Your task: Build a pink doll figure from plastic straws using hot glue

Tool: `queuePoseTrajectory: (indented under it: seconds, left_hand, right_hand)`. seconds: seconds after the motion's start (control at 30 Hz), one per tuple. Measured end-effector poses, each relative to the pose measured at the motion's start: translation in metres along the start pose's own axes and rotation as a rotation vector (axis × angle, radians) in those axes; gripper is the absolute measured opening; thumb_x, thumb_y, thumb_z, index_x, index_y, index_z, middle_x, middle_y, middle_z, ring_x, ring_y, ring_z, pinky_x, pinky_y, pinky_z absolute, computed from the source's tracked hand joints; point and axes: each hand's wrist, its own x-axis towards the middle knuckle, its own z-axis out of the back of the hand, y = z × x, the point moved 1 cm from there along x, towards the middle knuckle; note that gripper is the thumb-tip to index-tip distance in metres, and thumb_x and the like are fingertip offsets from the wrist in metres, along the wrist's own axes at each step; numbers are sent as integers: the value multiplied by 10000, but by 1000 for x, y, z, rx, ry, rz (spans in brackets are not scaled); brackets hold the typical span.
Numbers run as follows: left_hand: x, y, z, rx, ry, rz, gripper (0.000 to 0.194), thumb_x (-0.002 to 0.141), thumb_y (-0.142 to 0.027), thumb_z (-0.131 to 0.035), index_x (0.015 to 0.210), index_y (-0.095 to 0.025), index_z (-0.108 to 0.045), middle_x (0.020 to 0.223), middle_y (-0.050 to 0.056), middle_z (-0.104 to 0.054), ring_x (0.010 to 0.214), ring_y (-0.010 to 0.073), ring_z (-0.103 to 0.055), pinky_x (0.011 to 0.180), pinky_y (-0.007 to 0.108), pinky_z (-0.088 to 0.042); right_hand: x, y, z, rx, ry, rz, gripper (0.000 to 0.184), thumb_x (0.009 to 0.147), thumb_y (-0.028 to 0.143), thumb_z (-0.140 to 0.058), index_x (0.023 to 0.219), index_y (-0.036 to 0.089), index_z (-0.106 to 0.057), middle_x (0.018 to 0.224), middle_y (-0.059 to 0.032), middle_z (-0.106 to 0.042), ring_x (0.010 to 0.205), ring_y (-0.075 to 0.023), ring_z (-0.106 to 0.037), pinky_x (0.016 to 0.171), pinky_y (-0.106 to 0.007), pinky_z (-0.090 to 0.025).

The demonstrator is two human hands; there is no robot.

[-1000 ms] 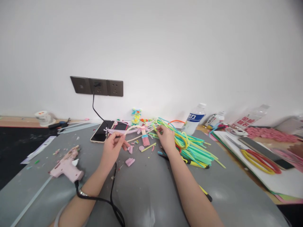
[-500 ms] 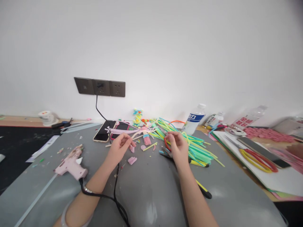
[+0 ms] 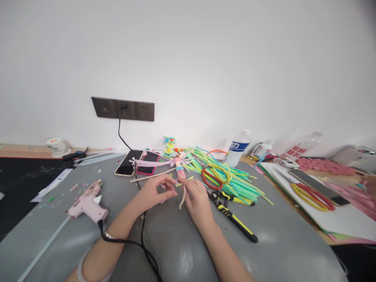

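Note:
My right hand (image 3: 197,196) pinches a short beige pipe cleaner (image 3: 182,199), whose end hangs down beside its fingers. My left hand (image 3: 158,192) is close by on the left, thumb and forefinger curved with a gap between them and nothing visible in it. Just beyond the fingertips lies a small pink pipe-cleaner figure (image 3: 179,167) with a blue band, its lower part partly hidden by my hand. Another beige pipe cleaner (image 3: 143,178) rests on the table past my left hand. Pliers with yellow-black handles (image 3: 232,219) lie right of my right hand.
Green and yellow pipe cleaners (image 3: 241,186) are heaped behind the pliers, near a bottle (image 3: 237,149). Phones (image 3: 129,163) lie at the back. A pink glue gun (image 3: 89,203) is on the left, its black cord (image 3: 126,242) crossing my left forearm. Scissors (image 3: 311,196) rest on paper at right.
My right hand has moved left and nearer, uncovering the pliers and a red-yellow loop; the beige pipe cleaner end now shows below its fingers. My left hand has shifted slightly right and down.

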Motion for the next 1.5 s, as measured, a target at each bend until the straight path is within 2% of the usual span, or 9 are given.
queuePoseTrajectory:
  seconds: [0.27,0.47,0.63,0.8,1.03,1.17,1.27,1.4,1.5]
  left_hand:
    - [0,7,-6,-57,11,14,283,911,-448,-568,874,-170,-599,758,23,-630,648,149,-563,600,253,-448]
    - [2,15,3,-189,-157,74,452,948,-562,-439,859,-156,-616,556,-71,-311,477,90,-277,460,212,-225]
    - [3,18,8,-282,-212,79,458,937,-570,-468,951,-147,-644,562,-80,-267,473,84,-217,451,214,-182]
    - [3,16,7,-252,-226,68,440,923,-559,-500,979,-153,-661,561,-76,-284,483,89,-237,464,221,-205]
    - [3,18,6,-228,-222,70,458,905,-578,-509,931,-152,-676,560,-61,-323,494,100,-276,472,230,-233]
    - [4,20,6,-252,-207,82,492,894,-603,-513,936,-141,-676,548,-72,-291,473,89,-246,457,224,-201]
    - [4,22,6,-262,-199,86,483,902,-593,-510,939,-138,-669,556,-75,-287,475,86,-236,462,222,-191]
    - [5,24,6,-252,-203,86,472,913,-580,-499,930,-139,-669,562,-75,-290,474,84,-238,467,222,-189]
    - [6,28,7,-245,-228,104,484,896,-599,-510,915,-141,-667,563,-74,-289,459,79,-234,452,220,-173]
  right_hand:
    - [-8,21,-17,43,100,126,702,958,42,-309,1586,310,-146,1478,-88,-508,1314,-226,-492,1086,-455,-411]
    - [-9,10,5,79,81,43,571,984,142,-376,1535,265,-293,1452,-114,-531,1334,-225,-502,1101,-429,-406]
    - [-32,-26,62,-106,21,-198,323,972,327,-467,1258,229,-581,1250,-127,-661,1165,-272,-618,998,-435,-479]
    - [-83,-71,109,-506,152,-265,529,834,525,-583,1269,225,-561,1249,-153,-655,1131,-371,-606,920,-518,-483]
    - [-83,-85,120,-699,228,-189,537,815,534,-595,1275,260,-567,1183,-129,-672,1103,-351,-606,1022,-568,-370]
    - [-62,-84,130,-542,391,-145,415,822,409,-605,1205,251,-617,1022,-106,-688,1025,-296,-634,857,-408,-506]
    - [-55,-83,139,-601,426,-167,434,777,433,-637,1170,250,-623,1108,-116,-676,1001,-310,-652,818,-420,-512]
    - [-63,-80,142,-712,452,-265,269,742,474,-640,886,246,-633,886,-91,-732,819,-317,-704,741,-420,-503]
    - [-77,-75,131,-601,457,-343,173,838,395,-511,901,260,-599,822,-53,-752,690,-256,-724,603,-327,-495]
